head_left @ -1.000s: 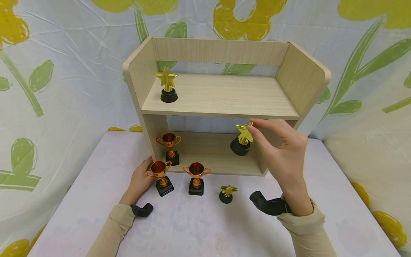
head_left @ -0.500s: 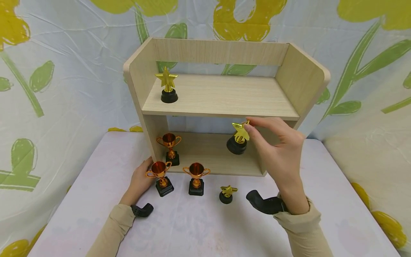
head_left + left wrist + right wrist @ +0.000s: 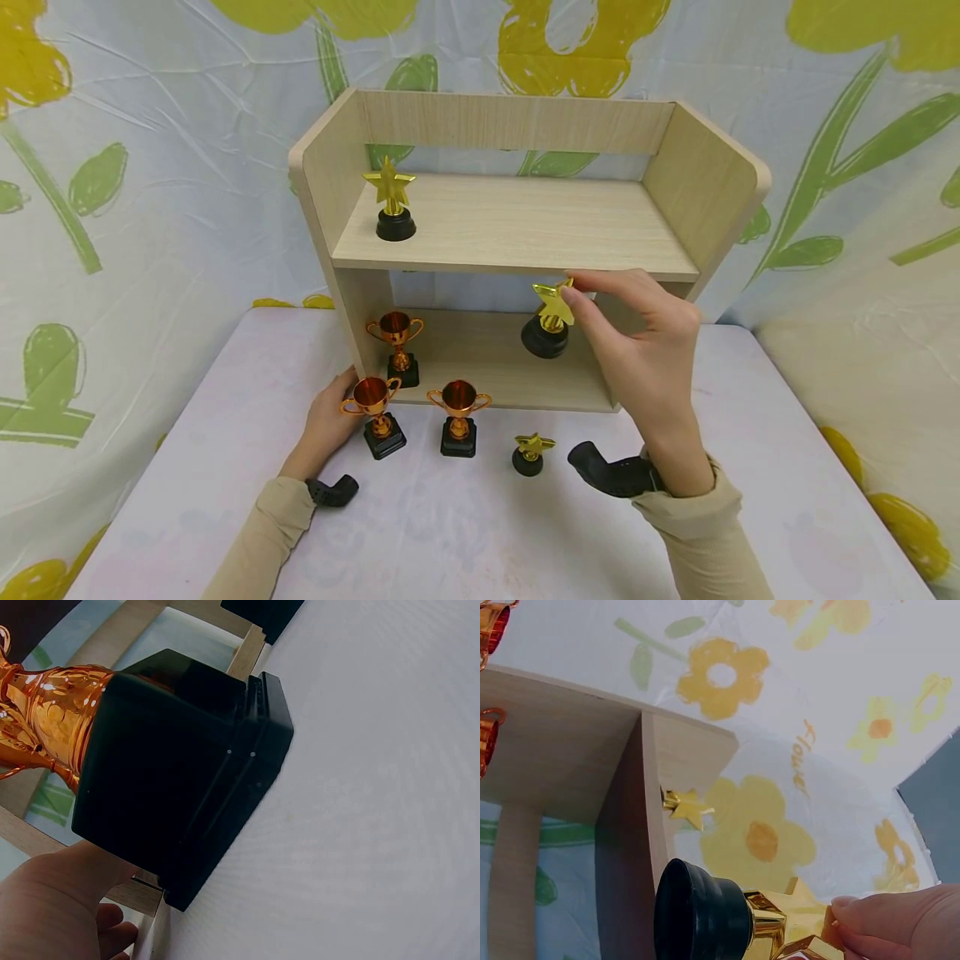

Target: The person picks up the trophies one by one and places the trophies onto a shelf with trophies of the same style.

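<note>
My right hand pinches a gold star trophy by one point of its star, between thumb and forefinger. The trophy hangs tilted in front of the shelf's lower opening, its round black base toward the left. Low at the left, my left hand grips the side panel of the wooden shelf, thumb and curled fingers on either side of it; the thumb tip is hidden behind a bronze cup trophy. That cup stands on the table just right of the left hand.
On the upper board stands another gold star trophy. A bronze cup occupies the lower compartment's left end. Before the shelf, a second table cup and a smaller gold star trophy stand on the white tabletop.
My right hand has moved left and slightly up with the star trophy, along the front of the shelf. My left hand and the other trophies have stayed in place.
</note>
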Demonstrator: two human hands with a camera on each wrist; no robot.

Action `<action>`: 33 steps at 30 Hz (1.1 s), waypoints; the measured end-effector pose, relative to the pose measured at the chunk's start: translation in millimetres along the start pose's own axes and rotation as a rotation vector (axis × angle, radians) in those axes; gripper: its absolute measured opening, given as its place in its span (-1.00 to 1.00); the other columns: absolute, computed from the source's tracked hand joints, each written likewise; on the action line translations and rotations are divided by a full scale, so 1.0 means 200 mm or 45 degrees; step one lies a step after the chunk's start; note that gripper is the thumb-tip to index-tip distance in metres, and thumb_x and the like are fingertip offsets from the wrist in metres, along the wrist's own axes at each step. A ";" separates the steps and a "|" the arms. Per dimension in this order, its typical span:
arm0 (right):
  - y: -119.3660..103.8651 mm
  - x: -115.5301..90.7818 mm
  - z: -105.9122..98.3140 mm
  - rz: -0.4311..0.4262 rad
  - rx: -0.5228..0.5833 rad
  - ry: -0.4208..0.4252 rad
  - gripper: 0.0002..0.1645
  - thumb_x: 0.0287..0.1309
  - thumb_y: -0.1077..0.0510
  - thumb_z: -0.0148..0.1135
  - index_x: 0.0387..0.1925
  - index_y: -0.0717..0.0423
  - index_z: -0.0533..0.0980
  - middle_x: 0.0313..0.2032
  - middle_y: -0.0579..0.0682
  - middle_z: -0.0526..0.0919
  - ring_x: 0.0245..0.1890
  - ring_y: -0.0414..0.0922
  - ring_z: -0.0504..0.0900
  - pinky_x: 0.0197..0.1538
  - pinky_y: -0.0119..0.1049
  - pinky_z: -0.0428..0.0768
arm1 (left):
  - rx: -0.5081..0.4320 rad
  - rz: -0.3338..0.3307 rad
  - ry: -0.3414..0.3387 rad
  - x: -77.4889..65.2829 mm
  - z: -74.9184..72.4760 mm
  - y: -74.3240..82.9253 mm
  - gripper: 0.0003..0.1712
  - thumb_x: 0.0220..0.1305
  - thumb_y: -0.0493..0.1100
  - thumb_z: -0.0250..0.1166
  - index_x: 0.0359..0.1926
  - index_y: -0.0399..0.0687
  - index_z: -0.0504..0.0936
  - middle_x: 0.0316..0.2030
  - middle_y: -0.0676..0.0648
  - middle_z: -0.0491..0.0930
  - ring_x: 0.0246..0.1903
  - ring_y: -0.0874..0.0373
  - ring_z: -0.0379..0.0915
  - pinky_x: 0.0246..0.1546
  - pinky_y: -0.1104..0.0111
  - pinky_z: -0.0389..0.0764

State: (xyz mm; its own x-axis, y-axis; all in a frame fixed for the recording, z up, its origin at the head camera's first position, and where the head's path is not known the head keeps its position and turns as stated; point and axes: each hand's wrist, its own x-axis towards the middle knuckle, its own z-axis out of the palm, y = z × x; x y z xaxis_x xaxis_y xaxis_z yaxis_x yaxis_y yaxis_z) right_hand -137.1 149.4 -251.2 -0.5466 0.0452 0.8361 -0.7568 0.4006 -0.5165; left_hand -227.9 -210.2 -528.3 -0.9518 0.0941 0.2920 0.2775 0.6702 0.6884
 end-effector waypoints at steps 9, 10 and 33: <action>0.00 0.02 0.02 -0.006 0.008 -0.017 -0.82 0.01 0.44 0.43 -0.27 0.30 0.73 -0.32 0.07 0.76 -0.29 -0.19 0.66 -0.14 -0.35 0.55 | -0.003 0.003 0.005 0.00 0.00 0.00 -0.33 0.20 -0.06 0.35 0.29 -0.23 0.47 0.25 -0.31 0.47 0.21 -0.29 0.41 0.19 -0.17 0.40; 0.00 0.02 0.02 -0.010 0.009 -0.016 -0.82 0.01 0.44 0.42 -0.27 0.30 0.73 -0.32 0.08 0.76 -0.29 -0.19 0.66 -0.14 -0.35 0.55 | -0.005 0.002 0.003 0.00 0.00 0.00 -0.33 0.20 -0.06 0.35 0.30 -0.23 0.47 0.25 -0.31 0.47 0.21 -0.28 0.41 0.20 -0.17 0.40; -0.01 0.11 0.03 -0.007 0.015 0.002 -0.86 0.05 0.41 0.42 -0.28 0.34 0.72 -0.30 0.13 0.76 -0.28 -0.22 0.68 -0.16 -0.34 0.57 | 0.001 0.029 0.006 -0.01 -0.01 0.01 -0.33 0.22 -0.10 0.34 0.32 -0.23 0.45 0.26 -0.29 0.48 0.20 -0.28 0.42 0.19 -0.16 0.40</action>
State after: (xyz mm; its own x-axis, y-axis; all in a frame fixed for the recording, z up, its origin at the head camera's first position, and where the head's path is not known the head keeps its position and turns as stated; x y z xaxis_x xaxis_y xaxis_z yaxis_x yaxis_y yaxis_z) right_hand -149.9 144.5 -234.1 -0.5419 0.0448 0.8392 -0.7639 0.3901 -0.5141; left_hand -225.5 -209.3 -526.0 -0.9446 0.1054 0.3108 0.2987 0.6687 0.6809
